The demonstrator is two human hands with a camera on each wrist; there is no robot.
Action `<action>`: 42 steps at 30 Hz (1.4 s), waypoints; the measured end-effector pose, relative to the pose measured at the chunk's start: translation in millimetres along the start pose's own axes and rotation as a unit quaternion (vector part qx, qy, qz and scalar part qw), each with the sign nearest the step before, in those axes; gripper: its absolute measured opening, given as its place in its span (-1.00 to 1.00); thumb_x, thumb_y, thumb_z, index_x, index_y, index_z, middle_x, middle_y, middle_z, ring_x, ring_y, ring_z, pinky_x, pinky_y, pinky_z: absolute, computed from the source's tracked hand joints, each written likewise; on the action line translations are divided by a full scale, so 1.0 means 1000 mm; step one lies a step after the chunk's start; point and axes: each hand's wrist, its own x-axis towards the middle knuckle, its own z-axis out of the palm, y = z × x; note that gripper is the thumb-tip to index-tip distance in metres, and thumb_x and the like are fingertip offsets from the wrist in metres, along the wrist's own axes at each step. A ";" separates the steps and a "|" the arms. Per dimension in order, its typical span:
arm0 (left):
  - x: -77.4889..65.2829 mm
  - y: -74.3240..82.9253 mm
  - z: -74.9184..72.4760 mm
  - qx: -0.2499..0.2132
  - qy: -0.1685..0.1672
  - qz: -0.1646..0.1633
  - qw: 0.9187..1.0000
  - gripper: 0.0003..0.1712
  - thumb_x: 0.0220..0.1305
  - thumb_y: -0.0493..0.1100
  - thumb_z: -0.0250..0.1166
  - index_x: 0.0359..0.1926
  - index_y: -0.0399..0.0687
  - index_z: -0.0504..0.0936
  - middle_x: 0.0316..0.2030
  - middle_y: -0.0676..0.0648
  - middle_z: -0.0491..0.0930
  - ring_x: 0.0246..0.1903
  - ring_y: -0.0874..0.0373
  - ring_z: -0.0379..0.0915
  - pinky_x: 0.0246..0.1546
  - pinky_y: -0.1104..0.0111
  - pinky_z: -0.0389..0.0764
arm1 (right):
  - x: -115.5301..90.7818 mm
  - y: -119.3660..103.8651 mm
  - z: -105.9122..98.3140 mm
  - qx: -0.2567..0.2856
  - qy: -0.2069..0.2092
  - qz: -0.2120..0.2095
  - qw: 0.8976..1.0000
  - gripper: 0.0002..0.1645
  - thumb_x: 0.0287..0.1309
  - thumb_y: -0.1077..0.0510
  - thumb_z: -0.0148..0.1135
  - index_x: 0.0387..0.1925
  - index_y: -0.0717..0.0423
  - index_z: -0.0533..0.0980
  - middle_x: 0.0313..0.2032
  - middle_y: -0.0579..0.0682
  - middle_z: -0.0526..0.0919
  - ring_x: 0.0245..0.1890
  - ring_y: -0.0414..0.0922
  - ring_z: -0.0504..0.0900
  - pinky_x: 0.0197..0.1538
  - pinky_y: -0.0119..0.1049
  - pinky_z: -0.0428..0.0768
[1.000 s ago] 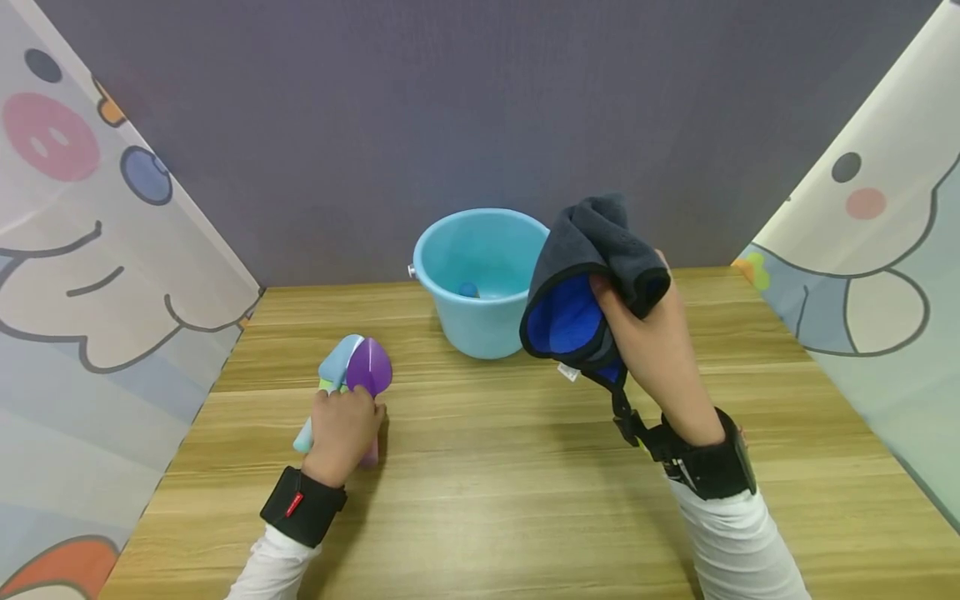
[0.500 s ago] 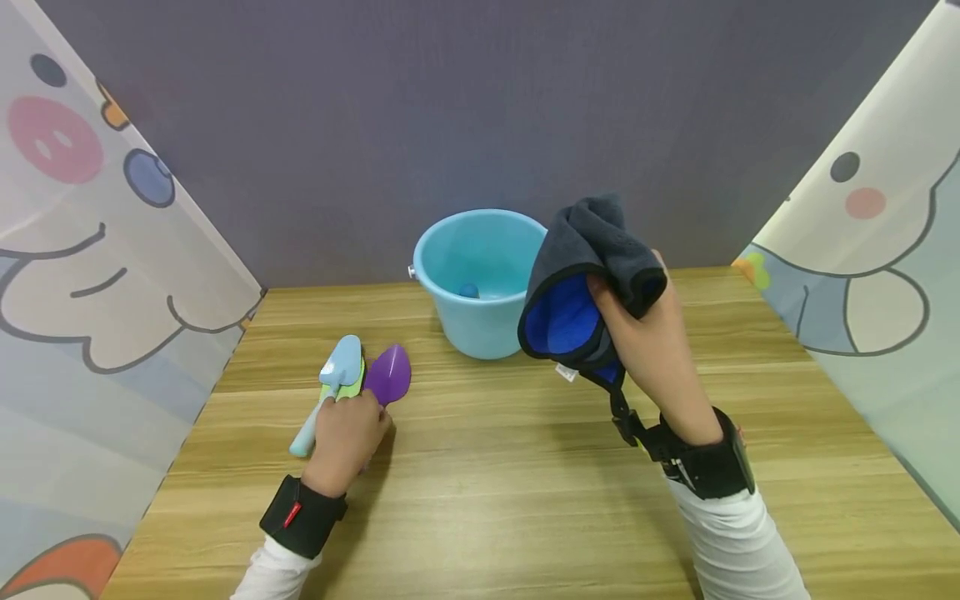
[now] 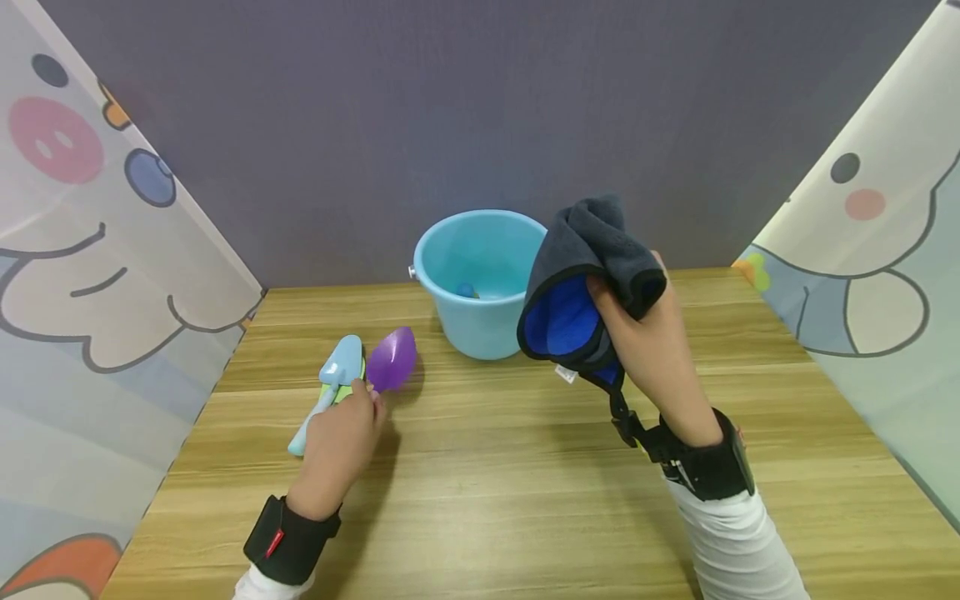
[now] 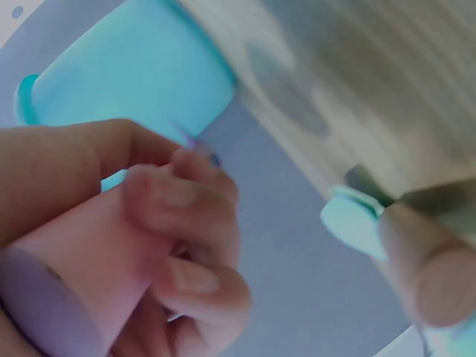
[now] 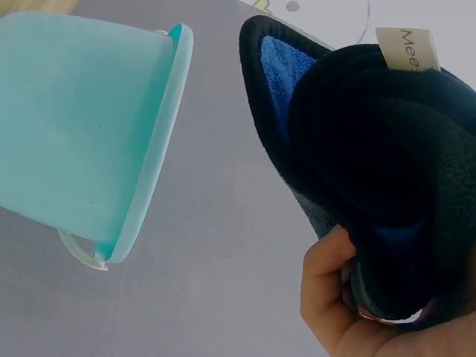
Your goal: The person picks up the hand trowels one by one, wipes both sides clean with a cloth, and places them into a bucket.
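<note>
My left hand (image 3: pixel 345 442) grips a toy shovel (image 3: pixel 393 358) with a purple blade, raised a little off the table. Its pink handle (image 4: pixel 82 260) runs through the curled fingers in the left wrist view. Close beside that hand, a light blue toy shovel (image 3: pixel 341 362) lies on top of something green (image 3: pixel 345 392), mostly covered. My right hand (image 3: pixel 652 350) holds a bunched cloth (image 3: pixel 592 242), dark grey outside and bright blue inside with black edging. A white tag (image 5: pixel 407 49) sticks out of the cloth in the right wrist view.
A light blue bucket (image 3: pixel 480 325) stands at the back of the wooden table (image 3: pixel 480 500), against the grey wall (image 3: pixel 480 108). Inside it lies a small blue object (image 3: pixel 467 290). The cloth hangs in front of the bucket's right rim. Cartoon-printed panels (image 3: pixel 112 333) flank the table.
The purple shovel has come away from the light blue one, moving right and then up off the table in my left hand. My right hand and the cloth have stayed almost still.
</note>
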 end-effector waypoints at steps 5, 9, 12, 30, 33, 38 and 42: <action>0.005 0.004 -0.013 -0.021 0.048 -0.008 0.999 -0.68 0.37 -0.22 0.23 -0.43 -0.29 0.31 -0.81 0.07 0.08 -0.88 0.16 0.09 -0.89 0.32 0.07 | -0.001 0.000 0.000 0.001 0.000 -0.004 1.000 -0.47 0.42 0.14 0.19 0.37 0.04 0.43 0.09 0.08 0.50 0.04 -0.26 0.46 0.16 -0.37 0.37; 0.012 0.008 -0.025 -0.035 0.065 -0.010 0.997 -0.69 0.41 -0.18 0.23 -0.37 -0.32 0.37 -0.79 0.03 0.16 -0.86 0.17 0.08 -0.85 0.37 0.02 | -0.001 -0.001 0.001 0.007 0.000 -0.003 1.000 -0.49 0.42 0.15 0.19 0.35 0.10 0.42 0.07 0.07 0.49 0.02 -0.26 0.46 0.15 -0.37 0.37; 0.020 0.011 -0.033 -0.031 0.086 -0.001 0.996 -0.69 0.44 -0.16 0.23 -0.37 -0.31 0.41 -0.77 0.00 0.20 -0.84 0.16 0.07 -0.84 0.37 0.03 | 0.000 -0.002 0.001 0.011 0.002 -0.009 1.000 -0.53 0.42 0.18 0.19 0.28 0.22 0.42 0.03 0.06 0.48 -0.01 -0.25 0.46 0.13 -0.36 0.37; 0.067 0.039 -0.060 -0.035 0.070 0.031 0.996 -0.65 0.54 0.04 0.13 -0.27 -0.14 0.41 -0.65 -0.07 0.30 -0.82 0.14 0.05 -0.80 0.32 -0.03 | -0.001 -0.001 0.004 0.074 0.019 -0.076 0.994 -0.39 0.42 0.26 0.16 0.43 -0.18 0.40 0.31 -0.19 0.46 0.30 -0.19 0.47 0.37 -0.29 0.39; 0.076 0.050 -0.060 -0.037 0.081 0.041 0.995 -0.65 0.54 0.07 0.13 -0.26 -0.12 0.41 -0.66 -0.07 0.32 -0.82 0.13 0.07 -0.80 0.31 -0.02 | -0.001 -0.003 0.005 0.077 0.013 -0.082 0.994 -0.31 0.40 0.29 0.16 0.48 -0.14 0.29 0.41 -0.16 0.35 0.35 -0.18 0.43 0.40 -0.28 0.38; 0.086 0.071 -0.059 -0.050 0.088 0.058 0.993 -0.66 0.54 0.09 0.12 -0.25 -0.09 0.43 -0.66 -0.04 0.30 -0.80 0.14 0.04 -0.76 0.37 -0.03 | -0.003 -0.005 0.009 0.077 -0.002 -0.053 0.996 -0.24 0.37 0.32 0.20 0.48 -0.15 0.20 0.41 -0.19 0.29 0.25 -0.21 0.47 0.32 -0.33 0.42; 0.091 0.089 -0.059 -0.043 0.080 0.075 0.993 -0.66 0.55 0.09 0.11 -0.23 -0.08 0.43 -0.66 -0.01 0.21 -0.81 0.15 0.01 -0.76 0.37 -0.04 | -0.006 -0.004 0.016 0.077 -0.016 -0.050 0.996 -0.34 0.35 0.32 0.21 0.42 0.01 0.30 0.32 -0.15 0.38 0.25 -0.23 0.46 0.30 -0.32 0.42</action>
